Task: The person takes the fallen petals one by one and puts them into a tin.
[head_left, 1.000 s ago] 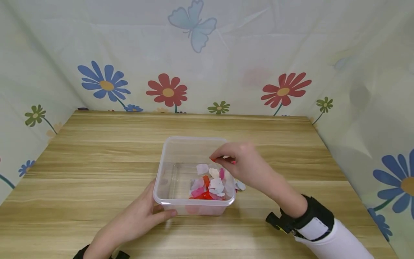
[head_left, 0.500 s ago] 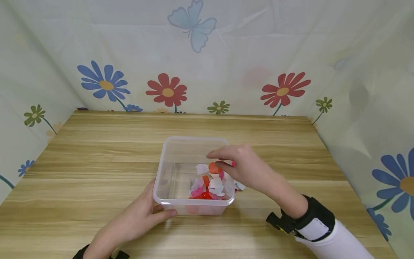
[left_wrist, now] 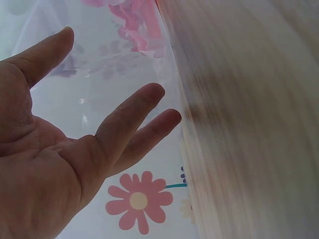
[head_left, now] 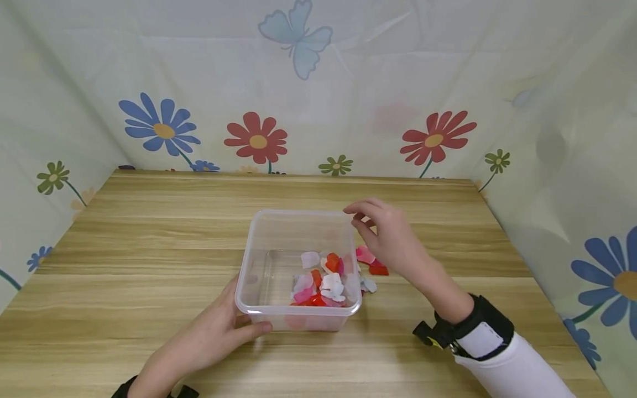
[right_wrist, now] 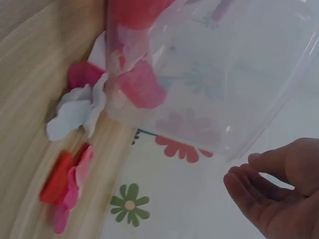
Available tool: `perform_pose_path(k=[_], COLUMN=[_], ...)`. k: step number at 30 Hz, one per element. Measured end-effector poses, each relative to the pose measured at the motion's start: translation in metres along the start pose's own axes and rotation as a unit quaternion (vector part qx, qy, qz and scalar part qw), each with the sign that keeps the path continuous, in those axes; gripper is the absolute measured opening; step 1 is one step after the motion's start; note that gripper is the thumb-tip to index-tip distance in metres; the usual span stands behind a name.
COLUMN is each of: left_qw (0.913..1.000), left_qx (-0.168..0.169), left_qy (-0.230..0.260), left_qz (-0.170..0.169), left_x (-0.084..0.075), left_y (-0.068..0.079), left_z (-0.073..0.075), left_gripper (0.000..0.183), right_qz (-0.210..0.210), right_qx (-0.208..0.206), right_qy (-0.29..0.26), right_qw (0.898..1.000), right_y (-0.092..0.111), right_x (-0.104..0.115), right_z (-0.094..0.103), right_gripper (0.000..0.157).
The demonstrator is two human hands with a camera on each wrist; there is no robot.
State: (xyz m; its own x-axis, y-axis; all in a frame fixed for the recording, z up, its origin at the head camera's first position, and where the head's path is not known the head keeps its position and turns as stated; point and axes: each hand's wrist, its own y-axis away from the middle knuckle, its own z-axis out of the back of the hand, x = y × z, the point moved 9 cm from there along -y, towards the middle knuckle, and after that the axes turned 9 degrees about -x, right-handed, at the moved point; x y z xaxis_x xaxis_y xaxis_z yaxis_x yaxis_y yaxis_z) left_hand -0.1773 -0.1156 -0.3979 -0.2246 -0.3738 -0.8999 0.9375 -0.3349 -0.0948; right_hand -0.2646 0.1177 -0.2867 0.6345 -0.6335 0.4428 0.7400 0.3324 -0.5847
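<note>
A clear plastic container (head_left: 269,326) stands on the table with red, orange, pink and white petals (head_left: 332,284) bunched toward its right side. My left hand (head_left: 209,334) rests against its near left corner, the thumb along the front wall. In the left wrist view the fingers (left_wrist: 129,117) are spread and fairly straight against the clear plastic. By the container's far right corner is my right hand (head_left: 390,232), its fingers loosely bent and nothing between them. Thumb and fingertips nearly meet beside the rim in the right wrist view. An orange-red petal (head_left: 333,262) lies on top of the heap.
Loose petals lie on the wooden table (head_left: 149,232) right of the container: pink and red ones (head_left: 365,255) under the right hand, white ones (head_left: 368,284) closer to me. A flower-printed cloth (head_left: 348,83) stands around the table's back and sides.
My right hand has let go of an orange-red petal, which dropped onto the others inside the container. Since then the hand has moved right and away to the far corner. The left hand stays put.
</note>
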Motion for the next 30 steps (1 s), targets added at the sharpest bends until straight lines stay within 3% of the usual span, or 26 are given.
perform_pose_path(k=[10,17,21,30], left_qw=[1.0000,0.9999,1.0000,0.9999], left_qx=[0.001,-0.002,-0.002,-0.001], left_qy=[-0.002,0.008,0.004,0.003], left_qz=[-0.009,0.014,0.008,0.013], left_x=[-0.003,0.001,0.001,0.001], left_y=[0.001,-0.001,0.000,0.000], left_z=[0.002,0.000,0.000,0.000], left_gripper=[0.095,0.097,0.098,0.097], right_qz=[-0.090,-0.160,-0.165,-0.136], right_qx=[0.095,0.212,0.253,0.277], right_qy=[0.055,0.079,0.086,0.085], right_qw=[0.990,0.961,0.949,0.947], right_y=[0.006,0.023,0.031,0.038], right_x=[-0.044,-0.075,-0.082,-0.086], right_z=[-0.024,-0.051,-0.061,-0.073], right_gripper=[0.021,0.026,0.023,0.015])
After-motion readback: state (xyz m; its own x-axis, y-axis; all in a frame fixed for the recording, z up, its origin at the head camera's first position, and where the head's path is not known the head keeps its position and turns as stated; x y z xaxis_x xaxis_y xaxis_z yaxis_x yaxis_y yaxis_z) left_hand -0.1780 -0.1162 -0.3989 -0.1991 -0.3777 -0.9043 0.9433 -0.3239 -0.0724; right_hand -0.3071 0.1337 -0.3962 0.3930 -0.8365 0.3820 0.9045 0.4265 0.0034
